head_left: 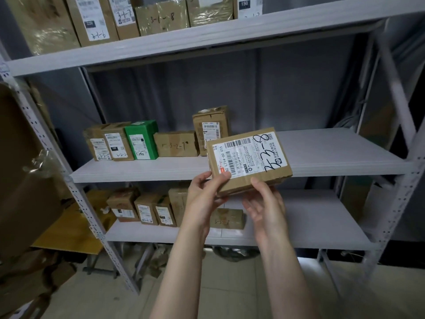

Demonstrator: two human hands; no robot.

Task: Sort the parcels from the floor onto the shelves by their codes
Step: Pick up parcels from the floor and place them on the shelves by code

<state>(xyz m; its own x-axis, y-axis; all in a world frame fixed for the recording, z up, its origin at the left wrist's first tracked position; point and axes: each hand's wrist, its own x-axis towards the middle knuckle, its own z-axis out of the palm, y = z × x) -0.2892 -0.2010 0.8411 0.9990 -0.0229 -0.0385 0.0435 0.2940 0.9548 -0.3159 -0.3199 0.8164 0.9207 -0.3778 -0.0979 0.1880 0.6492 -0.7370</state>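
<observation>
Watching from beside the rack: person is holding a small cardboard parcel [249, 157] up in front of the shelving w/ both hands, label side facing out. The shipping label [248, 154] is showing a handwritten code, reading approx. 3-3-8.

Handling (judgement): parcel is looking light, since it's being kept up by a grip along one long edge only. Corrugated card w/ square corners, so prob. stiff and tolerating a firm pinch. Label and tape are prob. slicker than bare card. Better to be taking hold at the brown edges and corners, thumb on the face, fingers under. Contents unknown, so fragility can't be told.

Hands: left hand [204, 194] is gripping the lower-left corner, thumb over the label's edge, fingers wrapping behind. Right hand [266, 203] is pinching the lower edge further right, thumb on the front face, fingers curling beneath, palm turning outward. Fingertip contact under the parcel is hidden.

Position: parcel is sitting above and just beyond both hands, tilting, in the air and not resting on anything. In view it's overlapping the front lip of the middle shelf [333, 153]. The lower shelf [322, 217] is lying behind the hands. A green box [142, 139] and brown boxes are standing on the middle shelf to the left.

Step (judgement): code is being read; placing not yet done.
</observation>
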